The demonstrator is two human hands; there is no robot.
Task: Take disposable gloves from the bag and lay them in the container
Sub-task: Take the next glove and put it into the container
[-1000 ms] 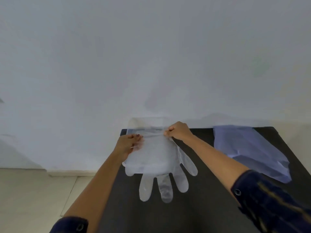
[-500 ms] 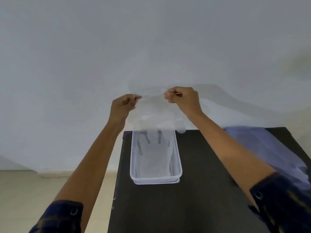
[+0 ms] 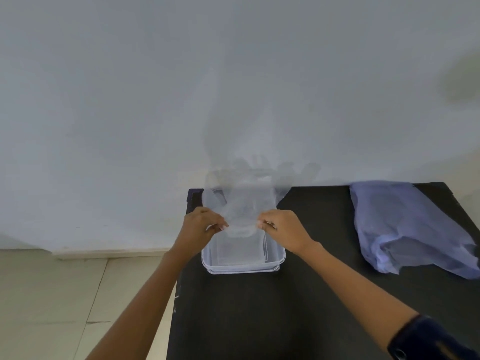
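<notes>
Head view: both hands have dropped from wall height half a second ago to just above the clear rectangular plastic container [image 3: 242, 266] on the black table [image 3: 298, 307]. The left hand [image 3: 200, 229] and right hand [image 3: 283, 231] each pinch a cuff corner of the thin transparent disposable glove [image 3: 244, 203], whose blurred fingers now fly up and away over the container's far end. The crumpled pale-blue plastic bag [image 3: 405, 224] lies unmoved at the table's right.
</notes>
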